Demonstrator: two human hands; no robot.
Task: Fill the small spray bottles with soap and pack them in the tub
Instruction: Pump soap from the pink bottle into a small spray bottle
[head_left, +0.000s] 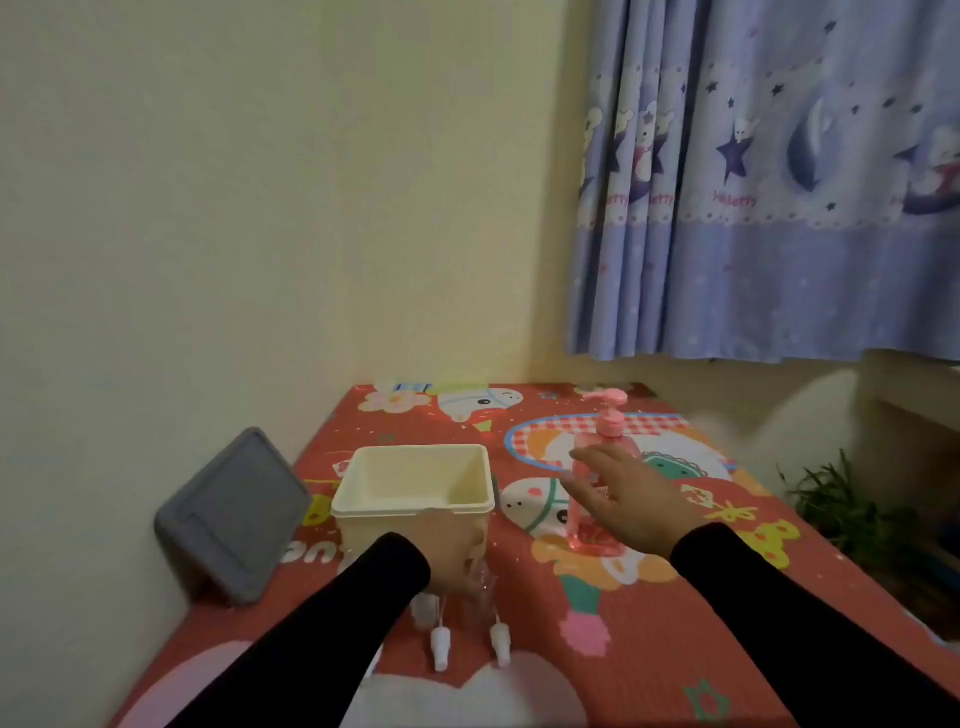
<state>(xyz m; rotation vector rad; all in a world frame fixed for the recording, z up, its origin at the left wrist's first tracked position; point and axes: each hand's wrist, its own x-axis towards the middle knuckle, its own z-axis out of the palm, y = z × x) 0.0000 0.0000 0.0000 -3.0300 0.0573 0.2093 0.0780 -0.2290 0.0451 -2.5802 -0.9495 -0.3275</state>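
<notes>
1. Right hand: fingers spread and straight, holding nothing, in front of the pink pump soap bottle. Whether it touches the bottle cannot be told.
2. The soap bottle stands upright on the red cartoon mat, behind the right palm, pump head above the fingers.
3. Left hand: blurred against the near wall of the cream tub; grip cannot be told. A clear small bottle seems to sit at its fingertips.
4. 2 white spray caps lie just nearer the camera than the left hand.
5. The tub is open-topped, left of the right hand.
6. A grey lid leans on the wall, left of the tub.
</notes>
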